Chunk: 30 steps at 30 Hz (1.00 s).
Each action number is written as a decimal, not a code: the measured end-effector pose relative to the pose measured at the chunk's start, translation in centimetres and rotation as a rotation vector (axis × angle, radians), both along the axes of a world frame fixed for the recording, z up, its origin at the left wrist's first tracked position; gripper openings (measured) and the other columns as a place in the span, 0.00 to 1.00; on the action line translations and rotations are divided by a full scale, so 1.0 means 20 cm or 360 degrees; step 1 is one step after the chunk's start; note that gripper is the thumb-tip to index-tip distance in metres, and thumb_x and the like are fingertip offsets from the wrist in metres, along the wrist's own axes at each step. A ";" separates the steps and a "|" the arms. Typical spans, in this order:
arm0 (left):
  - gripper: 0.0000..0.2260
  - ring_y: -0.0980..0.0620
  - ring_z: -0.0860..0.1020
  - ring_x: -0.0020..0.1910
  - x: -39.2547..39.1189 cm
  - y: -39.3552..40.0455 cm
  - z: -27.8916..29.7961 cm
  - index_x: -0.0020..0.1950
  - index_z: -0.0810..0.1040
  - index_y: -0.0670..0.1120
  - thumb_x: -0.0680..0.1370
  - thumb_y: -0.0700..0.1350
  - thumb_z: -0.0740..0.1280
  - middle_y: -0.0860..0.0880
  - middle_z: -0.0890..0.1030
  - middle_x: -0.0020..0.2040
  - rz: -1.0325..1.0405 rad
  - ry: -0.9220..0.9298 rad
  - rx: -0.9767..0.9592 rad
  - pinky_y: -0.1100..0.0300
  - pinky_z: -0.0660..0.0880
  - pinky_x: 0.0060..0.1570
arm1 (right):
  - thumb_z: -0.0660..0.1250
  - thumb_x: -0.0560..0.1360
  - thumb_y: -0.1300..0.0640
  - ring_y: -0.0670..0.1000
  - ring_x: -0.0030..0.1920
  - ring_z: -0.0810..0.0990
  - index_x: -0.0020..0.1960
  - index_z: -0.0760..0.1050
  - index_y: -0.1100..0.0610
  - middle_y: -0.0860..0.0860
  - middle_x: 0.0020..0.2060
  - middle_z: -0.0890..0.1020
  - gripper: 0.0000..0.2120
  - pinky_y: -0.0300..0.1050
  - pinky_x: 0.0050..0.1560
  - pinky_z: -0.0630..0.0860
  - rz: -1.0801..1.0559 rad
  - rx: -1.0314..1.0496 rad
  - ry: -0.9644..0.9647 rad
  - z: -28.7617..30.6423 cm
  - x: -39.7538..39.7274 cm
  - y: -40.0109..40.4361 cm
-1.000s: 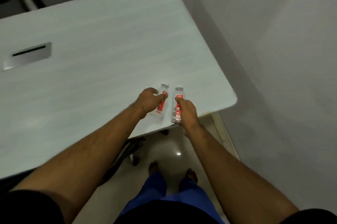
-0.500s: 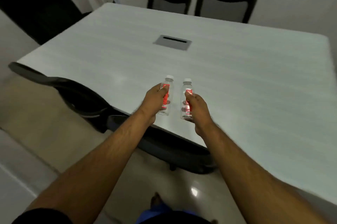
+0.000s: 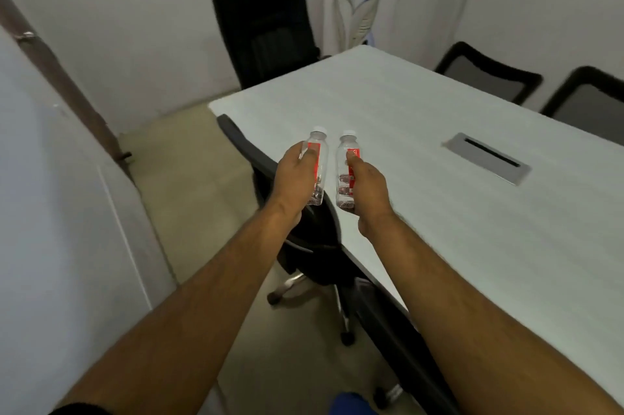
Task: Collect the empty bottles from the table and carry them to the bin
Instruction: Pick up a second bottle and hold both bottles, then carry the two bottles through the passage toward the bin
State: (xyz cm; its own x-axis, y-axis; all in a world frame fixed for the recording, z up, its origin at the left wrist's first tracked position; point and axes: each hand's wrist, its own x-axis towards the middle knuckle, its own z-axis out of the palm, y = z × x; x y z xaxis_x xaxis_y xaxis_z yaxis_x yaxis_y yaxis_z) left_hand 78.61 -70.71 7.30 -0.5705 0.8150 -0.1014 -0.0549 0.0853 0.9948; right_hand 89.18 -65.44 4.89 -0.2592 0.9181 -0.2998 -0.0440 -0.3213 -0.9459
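A: What is the left hand [image 3: 294, 178] doing?

B: It is gripping a clear bottle with a red label [image 3: 318, 164], fingers wrapped round the middle. The white cap is pointing up and away from the person, and the bottle is being held nearly upright in the air.

A: And the right hand [image 3: 368, 186]?

B: It is clasping a second clear bottle [image 3: 346, 171] of the same kind, the thumb lying across the red label. That one is also being held nearly upright, cap on top.

A: Where are the two bottles sitting against the desk [image 3: 472, 212]?

B: Neither is touching it. Both are hanging just beside each other, a narrow gap between them, over the desk's near long edge, closer to its far left corner than to the grey cable slot [image 3: 486, 158] set in the desktop.

A: Anything underneath?

B: A black office chair [image 3: 317, 245] is standing pushed in at that edge, below the hands. Another tall black chair [image 3: 263, 16] is standing at the desk's far end, and two more chair backs [image 3: 489, 77] are showing along the far long edge.
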 end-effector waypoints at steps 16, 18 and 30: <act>0.10 0.56 0.78 0.38 -1.45 0.41 0.08 0.48 0.75 0.55 0.85 0.49 0.56 0.52 0.79 0.41 0.0458 -0.0009 -0.0003 0.66 0.78 0.35 | 0.60 0.82 0.50 0.54 0.53 0.82 0.60 0.73 0.53 0.55 0.55 0.81 0.11 0.54 0.60 0.80 0.0501 0.0123 -0.0110 0.09 -1.62 0.66; 0.10 0.56 0.78 0.39 -1.64 0.47 0.08 0.48 0.75 0.56 0.85 0.49 0.56 0.53 0.79 0.42 0.0517 -0.0014 -0.0015 0.66 0.77 0.36 | 0.61 0.82 0.49 0.51 0.49 0.82 0.59 0.73 0.52 0.53 0.53 0.82 0.10 0.52 0.58 0.81 0.0548 0.0131 -0.0105 0.09 -1.83 0.73; 0.15 0.47 0.85 0.46 -3.02 1.03 -0.23 0.63 0.77 0.44 0.77 0.44 0.70 0.43 0.84 0.54 0.0526 -0.0125 -0.0108 0.57 0.82 0.37 | 0.68 0.79 0.47 0.50 0.49 0.86 0.69 0.72 0.53 0.51 0.56 0.84 0.21 0.43 0.41 0.83 0.0581 0.0169 -0.0070 -0.20 -3.03 1.28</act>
State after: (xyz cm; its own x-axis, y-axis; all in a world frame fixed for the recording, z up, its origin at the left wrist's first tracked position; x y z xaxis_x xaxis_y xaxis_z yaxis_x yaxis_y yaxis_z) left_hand 18.16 -50.11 2.72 -0.7907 0.5776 -0.2029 -0.1668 0.1158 0.9792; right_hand 28.67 -39.93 0.85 -0.5638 0.7943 -0.2261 0.0966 -0.2085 -0.9732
